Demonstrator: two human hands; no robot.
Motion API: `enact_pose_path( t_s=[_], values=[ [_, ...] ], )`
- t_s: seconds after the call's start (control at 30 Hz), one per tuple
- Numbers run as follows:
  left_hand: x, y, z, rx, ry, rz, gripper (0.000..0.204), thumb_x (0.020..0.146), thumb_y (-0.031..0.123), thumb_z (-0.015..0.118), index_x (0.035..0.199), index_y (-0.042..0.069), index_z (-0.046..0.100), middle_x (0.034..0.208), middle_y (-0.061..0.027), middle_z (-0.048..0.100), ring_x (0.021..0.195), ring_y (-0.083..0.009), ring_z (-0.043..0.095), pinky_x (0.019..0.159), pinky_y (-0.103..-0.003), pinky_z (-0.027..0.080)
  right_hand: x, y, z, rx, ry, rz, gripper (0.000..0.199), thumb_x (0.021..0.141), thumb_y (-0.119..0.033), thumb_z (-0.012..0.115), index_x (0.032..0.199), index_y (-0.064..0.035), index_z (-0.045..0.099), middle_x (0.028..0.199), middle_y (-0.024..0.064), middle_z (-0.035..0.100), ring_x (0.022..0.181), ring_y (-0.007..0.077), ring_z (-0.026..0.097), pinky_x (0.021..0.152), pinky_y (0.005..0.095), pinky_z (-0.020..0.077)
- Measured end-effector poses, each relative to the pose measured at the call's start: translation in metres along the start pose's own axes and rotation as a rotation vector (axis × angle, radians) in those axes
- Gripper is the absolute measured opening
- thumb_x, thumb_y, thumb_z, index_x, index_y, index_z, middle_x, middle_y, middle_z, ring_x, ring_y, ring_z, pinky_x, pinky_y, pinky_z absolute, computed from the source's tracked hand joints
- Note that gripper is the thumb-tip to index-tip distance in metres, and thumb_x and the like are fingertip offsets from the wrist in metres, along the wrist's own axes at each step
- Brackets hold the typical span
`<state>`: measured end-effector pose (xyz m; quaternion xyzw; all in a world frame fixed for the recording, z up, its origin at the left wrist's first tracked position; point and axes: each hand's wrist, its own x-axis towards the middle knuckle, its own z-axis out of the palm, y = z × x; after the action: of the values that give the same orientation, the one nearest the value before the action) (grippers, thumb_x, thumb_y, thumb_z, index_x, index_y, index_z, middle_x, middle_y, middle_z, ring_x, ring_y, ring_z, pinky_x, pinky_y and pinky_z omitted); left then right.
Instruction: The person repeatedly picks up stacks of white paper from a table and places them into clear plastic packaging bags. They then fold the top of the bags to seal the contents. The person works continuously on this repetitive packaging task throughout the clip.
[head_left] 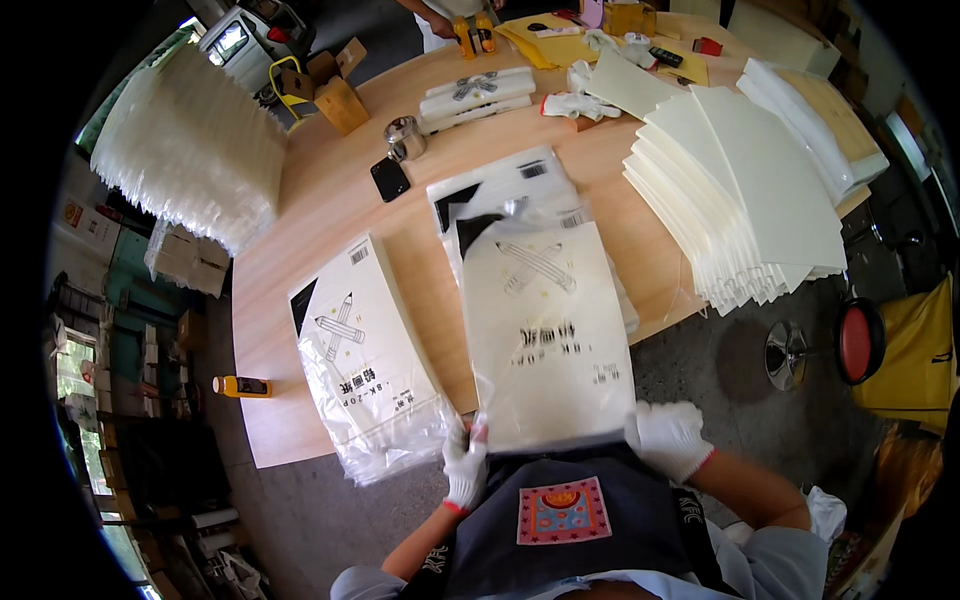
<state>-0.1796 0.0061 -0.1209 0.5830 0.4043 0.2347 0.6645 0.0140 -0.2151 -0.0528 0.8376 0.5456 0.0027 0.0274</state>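
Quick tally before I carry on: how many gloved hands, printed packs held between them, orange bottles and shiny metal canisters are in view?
Gloved hands (left hand, right hand): 2
Printed pack held between them: 1
Orange bottles: 3
Shiny metal canister: 1
Total: 7

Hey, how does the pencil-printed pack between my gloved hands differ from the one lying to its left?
The middle pack looks motion-blurred; the left pack is sharper. The left pack slants more in the picture, while the middle pack sits straighter. Loose plastic bunches at the left pack's near end; the middle pack's near edge looks fairly straight. Both are pale, clear-wrapped and printed with crossed pencils.
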Motion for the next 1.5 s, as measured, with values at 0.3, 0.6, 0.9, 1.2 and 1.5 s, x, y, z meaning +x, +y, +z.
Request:
enact_pose_path(
  t_s=[0.3,0.6,0.9,1.2,1.5],
  values=[
    [0.006,0.015,-0.004,0.637,-0.224,0.433,0.016,0.072,0.004,0.065,0.071,0.003,0.048,0.063,-0.0090,0.043,0.056,-0.0197,0.046,0.052,-0.030,0.038,0.004,0.015,0.004,0.103,0.119,-0.003,0.017,0.068,-0.026,0.059,0.061,-0.0113,0.055,0.052,0.0061,0.051,0.040,0.0230,0.053,0.037,0.0366,0.0394],
    [0.013,-0.011,0.003,0.523,-0.024,0.290,0.023,0.070,0.005,0.066,0.071,0.008,0.044,0.058,-0.0043,0.044,0.050,-0.0122,0.043,0.048,-0.028,0.038,0.013,0.049,0.052,0.747,-0.020,0.699,0.024,0.091,-0.025,0.051,0.099,-0.0055,0.062,0.079,0.0077,0.065,0.073,0.0141,0.064,0.062,0.0278,0.0503],
    [-0.045,-0.064,-0.072,0.519,-0.177,-0.130,0.023,0.085,0.025,0.060,0.098,0.008,0.054,0.086,-0.0106,0.063,0.081,-0.0172,0.062,0.072,-0.031,0.049,0.032,0.036,0.117,1.860,-0.185,0.975,0.022,0.091,-0.021,0.054,0.099,-0.0035,0.063,0.082,0.0078,0.063,0.062,0.0139,0.061,0.050,0.0262,0.0489],
    [0.018,-0.030,0.004,0.119,0.135,0.004,0.064,0.088,0.017,0.063,0.137,-0.009,0.031,0.130,-0.0173,0.050,0.109,-0.0201,0.054,0.091,-0.028,0.043,0.038,0.032,0.128,1.696,-0.256,0.493,0.030,0.089,-0.020,0.057,0.111,-0.0002,0.059,0.104,0.0032,0.063,0.091,0.0104,0.056,0.081,0.0257,0.0449],
    [0.044,0.057,-0.200,0.165,0.426,0.201,0.041,0.090,0.010,0.055,0.128,-0.004,0.044,0.094,-0.0099,0.062,0.078,-0.0147,0.060,0.066,-0.026,0.049,0.239,-0.161,0.122,1.545,-0.188,0.117,0.039,0.087,-0.035,0.058,0.106,-0.0007,0.059,0.088,0.0100,0.065,0.077,0.0168,0.058,0.067,0.0299,0.0447]
  ],
)
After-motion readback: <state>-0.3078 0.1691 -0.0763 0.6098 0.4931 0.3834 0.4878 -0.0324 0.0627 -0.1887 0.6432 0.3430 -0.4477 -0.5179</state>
